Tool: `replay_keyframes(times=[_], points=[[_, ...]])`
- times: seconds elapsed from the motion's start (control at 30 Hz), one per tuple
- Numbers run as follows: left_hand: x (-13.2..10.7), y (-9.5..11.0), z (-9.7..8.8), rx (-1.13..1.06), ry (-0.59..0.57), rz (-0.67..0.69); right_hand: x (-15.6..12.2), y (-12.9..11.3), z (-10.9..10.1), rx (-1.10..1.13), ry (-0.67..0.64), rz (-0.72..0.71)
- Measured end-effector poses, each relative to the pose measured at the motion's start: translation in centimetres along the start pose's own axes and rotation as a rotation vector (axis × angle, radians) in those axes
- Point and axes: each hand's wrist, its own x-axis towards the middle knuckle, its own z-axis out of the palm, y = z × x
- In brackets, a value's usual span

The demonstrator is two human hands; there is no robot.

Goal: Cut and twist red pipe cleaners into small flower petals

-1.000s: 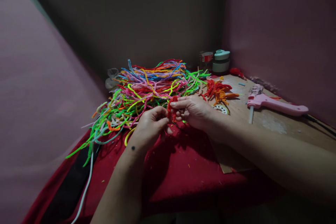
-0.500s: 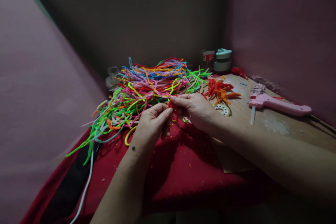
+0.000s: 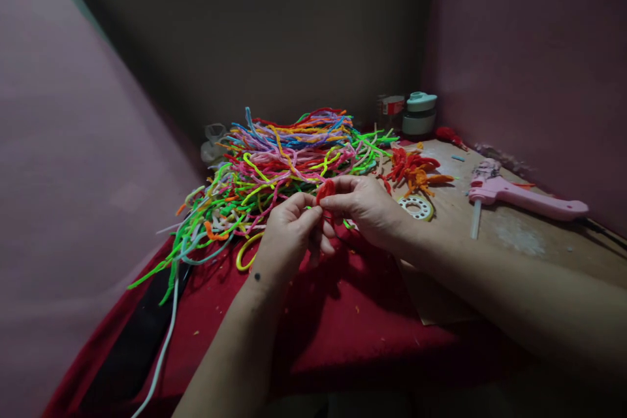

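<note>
Between my two hands is a red pipe cleaner (image 3: 325, 191), bent into a small loop or coil. My left hand (image 3: 296, 225) pinches its lower left side between thumb and forefinger, the other fingers curled below. From the right, my right hand (image 3: 362, 206) grips the same red piece with thumb and fingertips. Part of it is hidden behind the fingers. Just beyond the hands lies a big heap of coloured pipe cleaners (image 3: 274, 163), in green, pink, purple, yellow and more. A small bunch of red and orange twisted pieces (image 3: 414, 168) lies right of my right hand.
A pink hot glue gun (image 3: 529, 199) with a glue stick rests on a brown board (image 3: 450, 261) at right. Near it lies a tape roll (image 3: 418, 207). A pale green-lidded container (image 3: 420, 114) stands at the back. A white cable (image 3: 164, 346) crosses the red cloth (image 3: 343, 339) at left.
My fingers have shifted on the red pipe cleaner, and its looped top now shows more above them. My right thumb sits lower. The whole view has moved slightly.
</note>
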Motion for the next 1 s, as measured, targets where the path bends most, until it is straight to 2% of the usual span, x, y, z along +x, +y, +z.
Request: replay_keyframes(times=[0.2, 0.4, 0.63, 0.7, 0.8, 1.0], points=[[-0.1, -0.1, 0.5, 0.054, 0.025, 0.036, -0.2, 0.1, 0.4, -0.043, -0.013, 0.025], [-0.1, -0.2, 0.7, -0.034, 0.001, 0.045, -0.3, -0.4, 0.4, -0.058, 0.001, 0.035], [0.2, -0.5, 0.2, -0.079, -0.028, 0.012, -0.2, -0.6, 0.3, -0.110, 0.017, 0.041], [0.3, -0.4, 0.0, -0.065, -0.006, 0.010, 0.0, -0.5, 0.0, -0.139, 0.005, 0.090], [0.3, -0.3, -0.2, -0.002, 0.022, -0.001, 0.3, -0.5, -0.6, -0.169, -0.123, 0.169], [0.5, -0.5, -0.5, 0.008, 0.060, 0.012, 0.4, -1.2, -1.1, 0.070, -0.160, 0.233]])
